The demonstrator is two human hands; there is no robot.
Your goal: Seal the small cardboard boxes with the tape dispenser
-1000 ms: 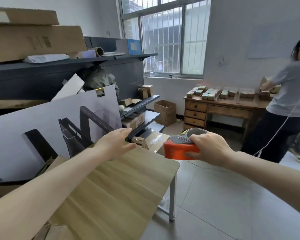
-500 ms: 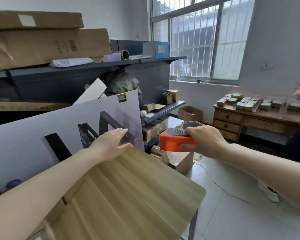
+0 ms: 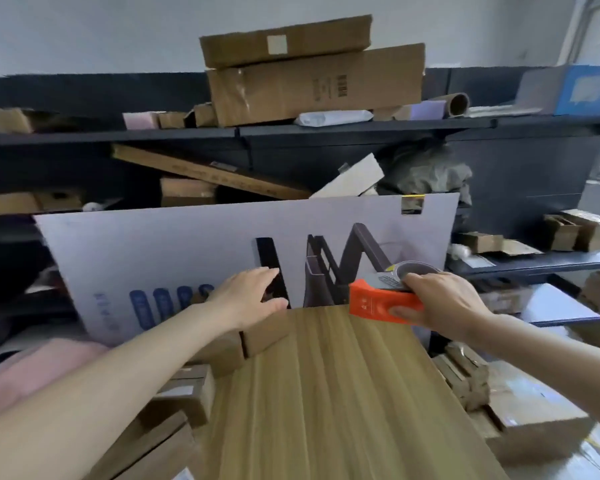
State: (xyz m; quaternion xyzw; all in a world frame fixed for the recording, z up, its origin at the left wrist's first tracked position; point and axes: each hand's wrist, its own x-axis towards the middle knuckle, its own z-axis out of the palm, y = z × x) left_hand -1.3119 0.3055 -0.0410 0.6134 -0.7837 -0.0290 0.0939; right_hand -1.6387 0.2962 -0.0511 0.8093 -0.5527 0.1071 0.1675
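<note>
My right hand [image 3: 444, 301] grips an orange tape dispenser [image 3: 378, 304] with a grey tape roll on top, held in the air above the far right corner of the wooden table [image 3: 333, 403]. My left hand [image 3: 253, 294] reaches out with straight fingers, holding nothing, above small cardboard boxes [image 3: 257, 336] that stand in a row along the table's left edge. More small brown boxes [image 3: 187, 393] lie lower on the left, partly hidden by my left forearm.
A large lilac printed board [image 3: 174, 258] leans behind the table against dark shelves [image 3: 326, 129] crammed with big cartons. Flattened cardboard [image 3: 465, 379] lies on the floor at right. A pink cloth [image 3: 32, 372] sits at the left.
The view has swung left, away from the window and desk, onto the shelves. Both hands keep their pose; the row of small boxes has come into sight under my left hand.
</note>
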